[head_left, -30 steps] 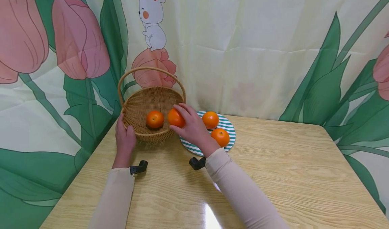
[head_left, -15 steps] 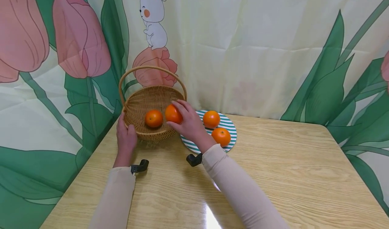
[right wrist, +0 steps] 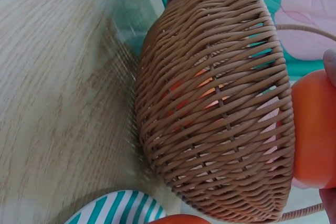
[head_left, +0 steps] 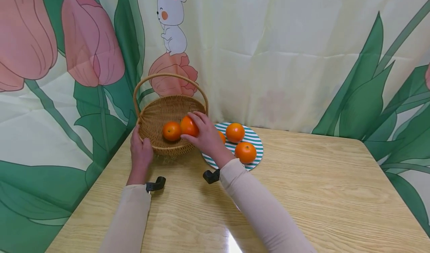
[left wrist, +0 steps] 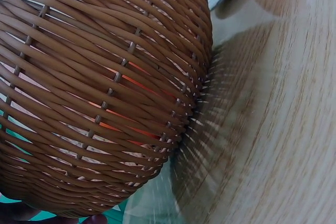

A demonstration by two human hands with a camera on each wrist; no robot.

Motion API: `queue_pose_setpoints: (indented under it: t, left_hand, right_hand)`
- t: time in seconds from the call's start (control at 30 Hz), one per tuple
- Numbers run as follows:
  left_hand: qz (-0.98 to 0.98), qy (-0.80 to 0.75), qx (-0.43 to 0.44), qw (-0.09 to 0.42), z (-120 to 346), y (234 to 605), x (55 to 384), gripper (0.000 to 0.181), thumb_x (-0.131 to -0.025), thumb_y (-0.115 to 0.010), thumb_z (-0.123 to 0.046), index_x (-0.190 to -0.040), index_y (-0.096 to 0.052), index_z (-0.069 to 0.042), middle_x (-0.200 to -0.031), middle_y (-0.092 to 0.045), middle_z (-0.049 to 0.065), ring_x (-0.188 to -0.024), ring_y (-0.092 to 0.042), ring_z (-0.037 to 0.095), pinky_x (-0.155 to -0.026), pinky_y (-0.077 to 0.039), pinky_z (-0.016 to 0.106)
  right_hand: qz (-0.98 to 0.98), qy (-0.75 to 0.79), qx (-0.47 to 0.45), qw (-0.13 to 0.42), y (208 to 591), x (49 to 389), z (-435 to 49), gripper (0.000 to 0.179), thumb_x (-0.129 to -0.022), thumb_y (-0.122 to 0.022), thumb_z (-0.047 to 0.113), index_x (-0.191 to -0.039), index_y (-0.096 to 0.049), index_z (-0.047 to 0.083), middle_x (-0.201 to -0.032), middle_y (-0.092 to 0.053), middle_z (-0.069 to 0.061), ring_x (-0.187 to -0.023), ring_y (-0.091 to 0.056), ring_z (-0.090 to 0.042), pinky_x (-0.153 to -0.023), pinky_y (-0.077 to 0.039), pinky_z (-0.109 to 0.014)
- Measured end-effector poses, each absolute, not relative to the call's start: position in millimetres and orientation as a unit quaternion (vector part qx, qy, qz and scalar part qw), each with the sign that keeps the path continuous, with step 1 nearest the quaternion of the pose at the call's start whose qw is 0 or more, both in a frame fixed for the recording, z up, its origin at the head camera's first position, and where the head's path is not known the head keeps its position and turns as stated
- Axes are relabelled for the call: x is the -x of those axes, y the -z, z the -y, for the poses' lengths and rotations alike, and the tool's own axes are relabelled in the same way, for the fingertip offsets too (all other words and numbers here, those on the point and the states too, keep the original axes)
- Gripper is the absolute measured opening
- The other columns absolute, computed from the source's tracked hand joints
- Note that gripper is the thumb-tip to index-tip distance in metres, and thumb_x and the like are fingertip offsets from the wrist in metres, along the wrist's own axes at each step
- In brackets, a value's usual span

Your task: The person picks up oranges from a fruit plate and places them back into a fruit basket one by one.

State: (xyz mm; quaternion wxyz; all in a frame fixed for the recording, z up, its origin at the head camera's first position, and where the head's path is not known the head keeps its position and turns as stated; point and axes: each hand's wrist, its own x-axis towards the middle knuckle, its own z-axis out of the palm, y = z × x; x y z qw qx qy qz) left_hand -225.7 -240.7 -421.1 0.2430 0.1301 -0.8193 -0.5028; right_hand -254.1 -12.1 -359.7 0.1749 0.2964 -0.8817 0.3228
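In the head view a wicker basket (head_left: 158,115) with a tall arched handle stands at the back left, one orange (head_left: 171,131) lying inside it. My left hand (head_left: 141,150) holds the basket by its left side, thumb toward the front. My right hand (head_left: 206,135) grips another orange (head_left: 189,126) over the basket's right part, beside the first orange in this view. In the right wrist view the held orange (right wrist: 315,129) shows past the basket rim (right wrist: 286,108). The left wrist view is mostly filled by the woven wall (left wrist: 105,87), with fingertips at its lower edge.
Right of the basket lies a round plate (head_left: 256,144) with green and white stripes. On it sit an orange (head_left: 235,133) at the back, another orange (head_left: 246,152) in front, and a third orange (head_left: 221,136) partly behind my right hand. A printed curtain (head_left: 282,66) hangs behind the wooden table (head_left: 319,186).
My right hand has moved slightly left with its orange, further over the basket, uncovering part of a third orange on the plate. The left hand stays at the basket's side.
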Motion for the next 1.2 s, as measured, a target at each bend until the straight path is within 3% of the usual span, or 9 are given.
queue_pose_setpoints:
  t: [1.2]
  left_hand:
    - [0.823, 0.496, -0.129, 0.245, 239.5, 421.6, 225.0, 0.058, -0.090, -0.031, -0.015, -0.146, -0.016, -0.023, -0.151, -0.018, 0.002, -0.136, -0.023, 0.025, -0.110, -0.019, 0.049]
  right_hand:
    - [0.915, -0.282, -0.275, 0.081, 367.1, 259.2, 28.1, 0.063, -0.081, -0.060, 0.048, -0.136, -0.039, 0.026, -0.140, -0.036, -0.003, -0.118, -0.047, -0.023, -0.095, -0.044, -0.038]
